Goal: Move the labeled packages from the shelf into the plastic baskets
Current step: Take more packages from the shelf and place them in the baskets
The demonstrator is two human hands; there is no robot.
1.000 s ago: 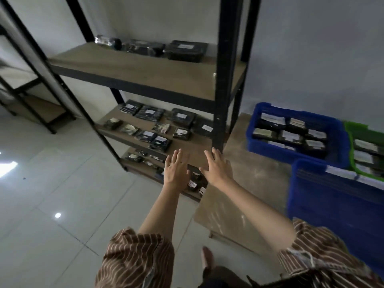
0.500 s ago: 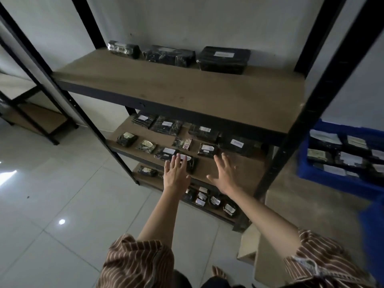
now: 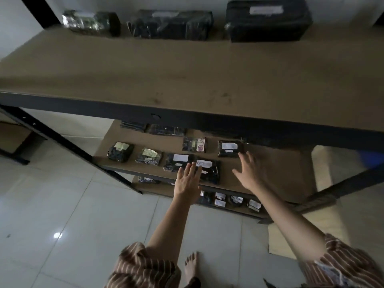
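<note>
A metal rack has a brown top shelf [image 3: 187,65] with three black wrapped packages along the wall. The middle shelf [image 3: 276,171] holds several small black packages with white labels. My left hand [image 3: 187,182] reaches with straight fingers over a labeled package [image 3: 209,171] at the shelf's front, fingertips on its label. My right hand [image 3: 250,173] is spread flat, its fingertips just short of another labeled package [image 3: 228,148]. Neither hand holds anything. The baskets are almost out of view; only a blue sliver [image 3: 372,161] shows at the right.
The top shelf's dark front rail [image 3: 187,117] overhangs the back of the middle shelf. A bottom shelf [image 3: 234,201] carries more labeled packages. A black upright post [image 3: 62,140] slants at the left. White floor tiles and my bare foot [image 3: 192,267] lie below.
I have stepped closer to the rack and turned left, so the baskets left the view. Both hands moved forward over the middle shelf, toward the labeled packages.
</note>
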